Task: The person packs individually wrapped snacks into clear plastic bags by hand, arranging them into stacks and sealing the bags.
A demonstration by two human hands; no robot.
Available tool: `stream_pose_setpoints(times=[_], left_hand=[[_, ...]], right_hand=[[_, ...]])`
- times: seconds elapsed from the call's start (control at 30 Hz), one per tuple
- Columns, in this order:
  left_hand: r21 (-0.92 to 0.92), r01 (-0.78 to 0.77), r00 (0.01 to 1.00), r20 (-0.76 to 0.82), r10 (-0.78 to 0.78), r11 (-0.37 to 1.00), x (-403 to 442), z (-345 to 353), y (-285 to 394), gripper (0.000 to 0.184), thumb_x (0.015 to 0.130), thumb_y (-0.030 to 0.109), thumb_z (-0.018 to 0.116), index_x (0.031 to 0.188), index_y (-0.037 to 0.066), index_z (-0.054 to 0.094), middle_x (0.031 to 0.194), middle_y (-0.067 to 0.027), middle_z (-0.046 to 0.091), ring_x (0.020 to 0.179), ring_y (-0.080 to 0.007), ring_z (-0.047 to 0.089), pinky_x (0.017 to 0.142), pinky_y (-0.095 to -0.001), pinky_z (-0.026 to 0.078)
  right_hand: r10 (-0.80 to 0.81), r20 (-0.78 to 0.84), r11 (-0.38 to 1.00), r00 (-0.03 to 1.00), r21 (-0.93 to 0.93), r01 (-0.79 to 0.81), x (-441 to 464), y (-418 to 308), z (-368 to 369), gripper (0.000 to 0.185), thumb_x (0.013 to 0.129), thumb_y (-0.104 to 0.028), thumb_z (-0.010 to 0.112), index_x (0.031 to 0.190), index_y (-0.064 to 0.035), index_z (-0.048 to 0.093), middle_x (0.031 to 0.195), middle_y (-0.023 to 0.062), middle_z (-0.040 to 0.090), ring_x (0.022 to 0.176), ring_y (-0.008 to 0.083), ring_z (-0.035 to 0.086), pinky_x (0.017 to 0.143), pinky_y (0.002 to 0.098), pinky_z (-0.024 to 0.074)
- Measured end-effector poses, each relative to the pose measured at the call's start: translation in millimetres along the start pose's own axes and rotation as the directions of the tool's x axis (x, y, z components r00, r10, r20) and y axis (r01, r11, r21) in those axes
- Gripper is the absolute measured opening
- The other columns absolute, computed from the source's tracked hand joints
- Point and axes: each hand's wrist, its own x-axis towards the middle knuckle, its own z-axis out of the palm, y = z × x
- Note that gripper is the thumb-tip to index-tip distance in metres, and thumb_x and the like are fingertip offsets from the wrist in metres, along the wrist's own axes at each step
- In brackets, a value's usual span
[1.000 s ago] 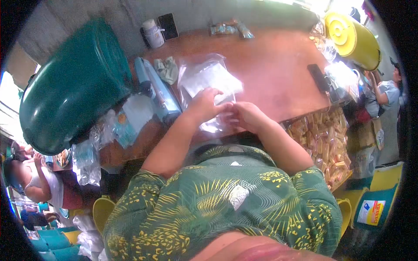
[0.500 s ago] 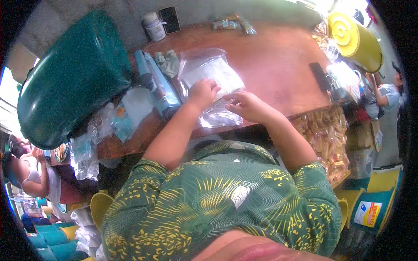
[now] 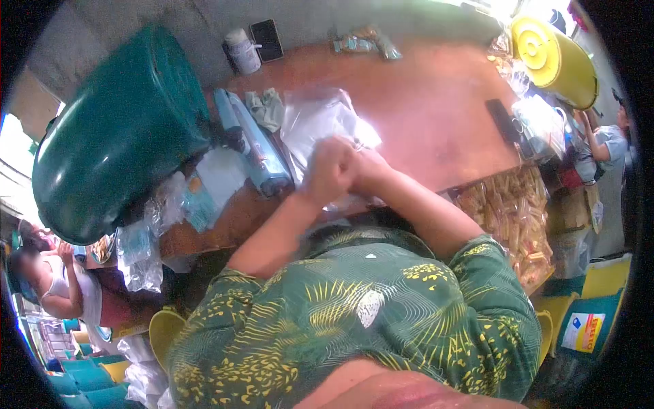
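A stack of clear plastic bags with white showing in it lies on the brown wooden table. Over its near end, my left hand is closed, its fingers curled in. Against it from the right comes my right hand, also closed, its fingers mostly hidden behind the left. Both hands pinch together at the bag's near edge; what they hold is blurred and covered. Just left of the bags are a blue box and a crumpled pale cloth.
A large green tub stands at left, near loose plastic packaging. A white bottle and a phone sit at the back. Right are a yellow bucket, a dark phone and many wrapped snacks. People are at both sides.
My hands were apart over the bags half a second ago, with fingers spread. Now they have come together and closed. The view has shifted slightly.
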Motion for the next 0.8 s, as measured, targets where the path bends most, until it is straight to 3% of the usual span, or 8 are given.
stream_pose_setpoints(times=[0.13,0.17,0.27,0.4,0.5,0.57,0.67,0.8], left_hand=[[0.006,0.111,0.835,0.541,-0.097,0.994,-27,0,30,0.027,0.088,0.025,0.070,0.104,0.005,0.064,0.099,-0.0188,0.063,0.100,-0.0389,0.060,0.089,-0.0479,0.047],[0.104,0.116,0.733,0.662,-0.156,0.988,-30,-1,34,0.031,0.088,0.026,0.070,0.110,0.004,0.063,0.106,-0.0199,0.064,0.107,-0.0400,0.059,0.094,-0.0490,0.046],[0.188,-0.192,0.898,0.430,0.094,0.963,-58,31,13,0.051,0.087,0.028,0.070,0.130,0.004,0.056,0.132,-0.0248,0.056,0.125,-0.0442,0.050,0.108,-0.0518,0.040],[0.392,-0.087,0.811,0.562,-0.164,0.916,-41,40,32,0.071,0.088,0.035,0.069,0.144,-0.001,0.046,0.154,-0.0267,0.035,0.142,-0.0427,0.034,0.117,-0.0532,0.032],[0.290,0.022,0.943,0.311,-0.116,0.957,-34,40,36,0.066,0.088,0.039,0.067,0.138,-0.001,0.049,0.140,-0.0291,0.050,0.129,-0.0477,0.048,0.113,-0.0513,0.036],[0.241,0.004,0.907,0.407,-0.105,0.970,-25,38,38,0.068,0.088,0.041,0.068,0.140,0.000,0.048,0.137,-0.0282,0.054,0.125,-0.0463,0.052,0.111,-0.0513,0.038],[0.173,0.038,0.851,0.511,-0.123,0.984,-14,43,25,0.071,0.089,0.043,0.068,0.142,0.002,0.047,0.135,-0.0260,0.057,0.121,-0.0433,0.056,0.109,-0.0505,0.041],[0.154,0.270,0.775,0.550,-0.310,0.950,-22,77,-37,0.072,0.090,0.047,0.066,0.145,0.004,0.046,0.134,-0.0224,0.059,0.119,-0.0388,0.059,0.106,-0.0488,0.044]], right_hand=[[0.022,0.045,0.989,0.999,0.146,-0.029,-6,11,-18,0.026,0.080,-0.026,0.067,0.101,-0.0126,0.074,0.110,0.0119,0.071,0.107,0.0303,0.067,0.095,0.0429,0.0524],[-0.013,-0.170,0.998,0.985,0.062,0.024,1,28,-8,0.015,0.082,-0.025,0.067,0.085,-0.0119,0.074,0.093,0.0096,0.072,0.087,0.0312,0.070,0.080,0.0437,0.0555],[0.235,0.021,0.971,0.972,-0.044,-0.234,18,7,-39,0.014,0.085,-0.022,0.067,0.090,-0.0106,0.073,0.091,0.0140,0.072,0.085,0.0347,0.070,0.077,0.0459,0.0556],[0.168,-0.108,0.975,0.980,0.165,-0.149,17,1,-44,0.015,0.087,-0.021,0.064,0.089,-0.0081,0.072,0.089,0.0154,0.072,0.086,0.0361,0.070,0.077,0.0459,0.0550],[0.195,-0.088,0.975,0.977,0.130,-0.183,14,-11,-47,0.016,0.090,-0.019,0.061,0.090,-0.0076,0.072,0.089,0.0149,0.072,0.087,0.0358,0.070,0.077,0.0456,0.0548],[0.308,-0.007,0.945,0.951,0.122,-0.305,12,-27,-57,0.014,0.088,-0.016,0.060,0.090,-0.0088,0.072,0.091,0.0142,0.072,0.089,0.0344,0.070,0.079,0.0450,0.0551],[0.097,-0.246,0.994,0.964,0.074,-0.081,-10,-49,-53,0.015,0.086,-0.014,0.060,0.091,-0.0117,0.073,0.094,0.0125,0.071,0.091,0.0316,0.070,0.082,0.0439,0.0555],[-0.130,-0.227,0.991,0.965,-0.071,0.117,-41,-77,-120,0.012,0.083,-0.015,0.064,0.089,-0.0100,0.073,0.089,0.0129,0.068,0.086,0.0325,0.068,0.082,0.0434,0.0559]])
